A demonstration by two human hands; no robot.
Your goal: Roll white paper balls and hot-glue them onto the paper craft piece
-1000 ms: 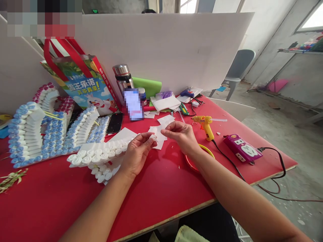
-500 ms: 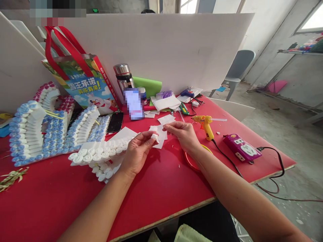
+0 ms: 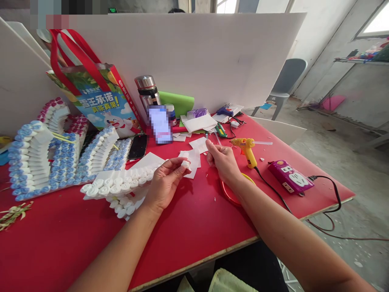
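Paper roll [image 3: 185, 164] pinched in left hand [image 3: 165, 184], axis pointing right; right hand [image 3: 224, 161] fingertips pinched together.

Both bare: left hand [image 3: 164, 186] and right hand [image 3: 223, 160], plain-fingered as far as can be seen. Left forearm [image 3: 121, 251] and right forearm [image 3: 288, 239] uncovered the whole visible length. Below the table edge [image 3: 194, 265], dark clothing [image 3: 255, 263] over the lap, plain, near black. Pale yellow-green fabric [image 3: 227, 284] lowest down; worn or just lying there, cannot tell.
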